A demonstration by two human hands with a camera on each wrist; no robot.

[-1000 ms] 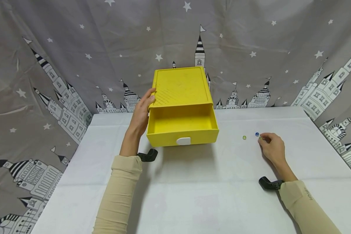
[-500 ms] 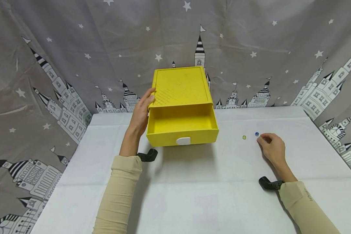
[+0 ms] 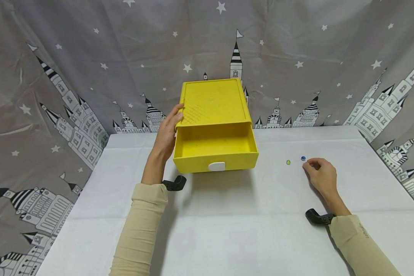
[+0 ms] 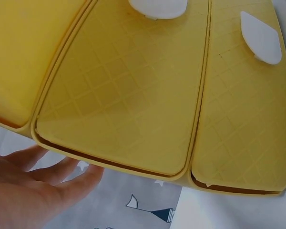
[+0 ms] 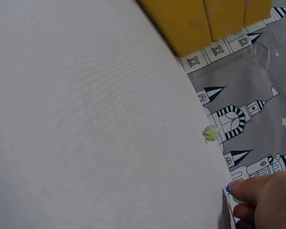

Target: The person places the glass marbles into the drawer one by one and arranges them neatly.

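A yellow plastic drawer cabinet (image 3: 212,101) stands at the back of the table, its top drawer (image 3: 215,163) pulled out with nothing seen inside. My left hand (image 3: 165,138) rests against the cabinet's left side, fingers extended along it in the left wrist view. Over to the right, my right hand (image 3: 321,176) pinches a small glass marble between thumb and fingers, mostly hidden by them. Just beyond those fingertips lies a blue marble (image 3: 303,158), partly covered by the thumb in the right wrist view. A yellow-green marble (image 3: 288,162) sits further left on the cloth.
White cloth (image 3: 241,230) covers the table. Behind it hangs a grey curtain (image 3: 138,46) printed with castles and stars. Two lower drawers with white handles (image 4: 262,38) show pushed in on the cabinet's front.
A yellowish marble that showed at my right fingertips one second ago is now covered by them. The right hand has shifted very slightly; the left hand and cabinet stay put.
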